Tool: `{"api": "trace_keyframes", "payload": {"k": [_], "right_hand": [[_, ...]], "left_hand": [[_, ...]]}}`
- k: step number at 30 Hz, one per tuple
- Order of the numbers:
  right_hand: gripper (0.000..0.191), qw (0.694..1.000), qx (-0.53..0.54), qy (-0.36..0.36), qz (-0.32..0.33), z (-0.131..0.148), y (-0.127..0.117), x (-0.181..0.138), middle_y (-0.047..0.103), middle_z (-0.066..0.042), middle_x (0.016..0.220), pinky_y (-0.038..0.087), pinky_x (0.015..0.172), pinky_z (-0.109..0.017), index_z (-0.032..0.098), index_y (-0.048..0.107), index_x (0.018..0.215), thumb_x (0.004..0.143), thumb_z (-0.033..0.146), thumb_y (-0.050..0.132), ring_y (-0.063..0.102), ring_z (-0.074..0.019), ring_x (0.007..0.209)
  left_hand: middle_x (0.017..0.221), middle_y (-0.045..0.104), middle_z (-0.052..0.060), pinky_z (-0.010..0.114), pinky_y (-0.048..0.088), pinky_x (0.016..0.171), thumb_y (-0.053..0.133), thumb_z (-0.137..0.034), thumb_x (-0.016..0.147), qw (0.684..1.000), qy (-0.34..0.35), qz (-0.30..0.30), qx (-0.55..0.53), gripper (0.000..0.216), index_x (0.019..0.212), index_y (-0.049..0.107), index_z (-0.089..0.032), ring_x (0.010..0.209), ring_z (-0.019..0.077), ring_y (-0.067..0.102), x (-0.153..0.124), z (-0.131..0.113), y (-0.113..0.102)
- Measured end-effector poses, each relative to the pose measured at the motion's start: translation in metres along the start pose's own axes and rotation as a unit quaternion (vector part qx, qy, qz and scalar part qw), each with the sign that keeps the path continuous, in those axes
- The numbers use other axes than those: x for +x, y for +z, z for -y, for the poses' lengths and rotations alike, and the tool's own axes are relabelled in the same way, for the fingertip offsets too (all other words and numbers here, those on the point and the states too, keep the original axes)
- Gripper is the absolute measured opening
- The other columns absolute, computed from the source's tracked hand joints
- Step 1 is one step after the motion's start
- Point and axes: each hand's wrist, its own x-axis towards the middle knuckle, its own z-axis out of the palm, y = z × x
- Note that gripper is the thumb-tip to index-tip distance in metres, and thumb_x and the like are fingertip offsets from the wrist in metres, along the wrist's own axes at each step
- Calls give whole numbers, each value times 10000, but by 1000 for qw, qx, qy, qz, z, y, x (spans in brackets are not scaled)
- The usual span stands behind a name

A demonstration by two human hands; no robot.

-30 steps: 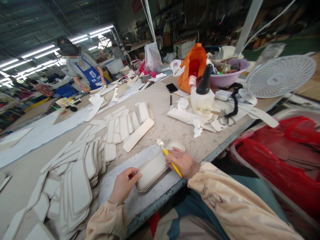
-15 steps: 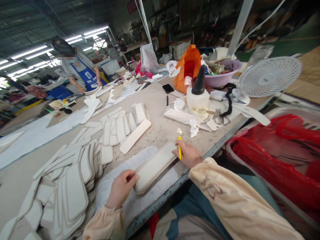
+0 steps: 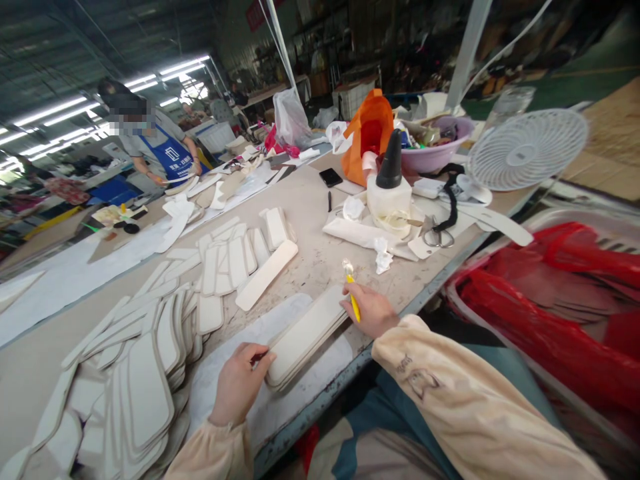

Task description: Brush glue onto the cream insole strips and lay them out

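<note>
My left hand presses its curled fingers on the near end of a small stack of cream oblong pieces lying on a white mat at the table's front edge. My right hand rests at the stack's far end, closed around a yellow-handled brush whose bristle tip points up and away from me. Overlapping rows of similar cream pieces fan out to the left, and one long strip lies alone just behind the stack.
A white glue bottle with a black cone cap, scissors, a white fan, an orange bag and a phone stand behind. A red-lined bin is at my right. A person in a blue apron works far left.
My right hand slid from the top of the stack to its far end, and the brush swung upright. The view shifted slightly; my left hand stayed on the stack's near end.
</note>
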Motion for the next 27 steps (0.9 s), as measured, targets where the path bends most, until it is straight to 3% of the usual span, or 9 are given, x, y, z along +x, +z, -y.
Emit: {"api": "trace_keyframes", "payload": {"k": [27], "right_hand": [[154, 999, 34, -13, -3, 0, 5, 0, 651, -78, 983, 469, 767, -308, 214, 540, 1024, 870, 219, 540, 617, -220, 892]], "left_hand": [[804, 611, 18, 309, 416, 712, 494, -403, 802, 999, -5, 35, 37, 217, 806, 571, -201, 776, 190, 582, 5, 0, 0]]}}
